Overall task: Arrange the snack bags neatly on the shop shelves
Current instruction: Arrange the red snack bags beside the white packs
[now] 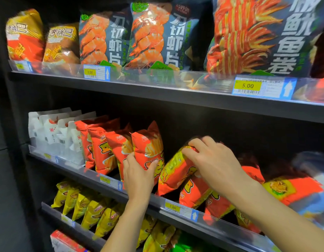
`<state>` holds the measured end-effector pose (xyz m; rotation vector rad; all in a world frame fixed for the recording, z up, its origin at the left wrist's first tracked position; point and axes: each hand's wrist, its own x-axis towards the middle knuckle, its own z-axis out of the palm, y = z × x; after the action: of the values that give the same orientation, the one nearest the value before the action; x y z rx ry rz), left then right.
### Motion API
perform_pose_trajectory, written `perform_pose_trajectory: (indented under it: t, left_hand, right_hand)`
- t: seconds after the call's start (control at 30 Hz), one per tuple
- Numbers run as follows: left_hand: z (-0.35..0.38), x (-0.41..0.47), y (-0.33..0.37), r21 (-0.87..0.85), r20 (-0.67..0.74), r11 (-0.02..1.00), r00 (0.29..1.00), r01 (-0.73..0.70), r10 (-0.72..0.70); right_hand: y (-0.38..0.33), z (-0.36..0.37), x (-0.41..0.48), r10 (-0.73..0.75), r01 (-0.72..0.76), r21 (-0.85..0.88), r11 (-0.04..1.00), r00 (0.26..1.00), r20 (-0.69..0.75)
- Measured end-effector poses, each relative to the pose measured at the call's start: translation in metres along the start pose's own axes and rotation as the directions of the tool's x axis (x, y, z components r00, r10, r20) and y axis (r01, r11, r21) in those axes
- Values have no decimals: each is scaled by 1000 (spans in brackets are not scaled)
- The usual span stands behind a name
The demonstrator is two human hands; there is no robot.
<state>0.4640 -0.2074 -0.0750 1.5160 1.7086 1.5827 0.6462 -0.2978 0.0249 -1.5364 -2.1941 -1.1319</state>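
On the middle shelf (230, 218) stands a row of orange fries bags. My left hand (138, 174) grips the lower part of the front upright orange bag (148, 144). Just to its right, my right hand (210, 159) holds the top of a tilted orange-and-yellow bag (173, 174), which leans left over more orange bags (195, 193) lying behind the clear shelf lip. Several white bags (54, 133) stand at the left end of the same shelf.
The top shelf holds large dark shrimp-chip bags (148, 35), a squid-roll bag (257, 35) and orange-gold bags (25, 35) at the left. Yellow bags (90, 208) line the shelf below. Price tags (247, 86) sit on the clear shelf lips. A dark cabinet wall closes the left side.
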Motion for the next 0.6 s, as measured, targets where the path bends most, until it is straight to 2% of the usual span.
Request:
perform_pose_trajectory:
  t: [0.23, 0.43, 0.53, 0.6]
  left_hand:
    - [-1, -1, -8, 94, 10, 995, 999, 32, -33]
    - [-15, -3, -6, 22, -2, 997, 998, 70, -70]
    - [-29, -13, 0, -56, -41, 998, 999, -15, 13]
    - [-44, -24, 9, -167, -10, 975, 989, -144, 145]
  right_hand:
    - [1, 1, -7, 31, -29, 40, 999, 998, -53]
    - [2, -3, -13, 99, -91, 94, 991, 991, -87]
    - [-1, -9, -17, 105, -92, 113, 989, 987, -123]
    - [-6, -14, -19, 105, -87, 122, 989, 982, -154]
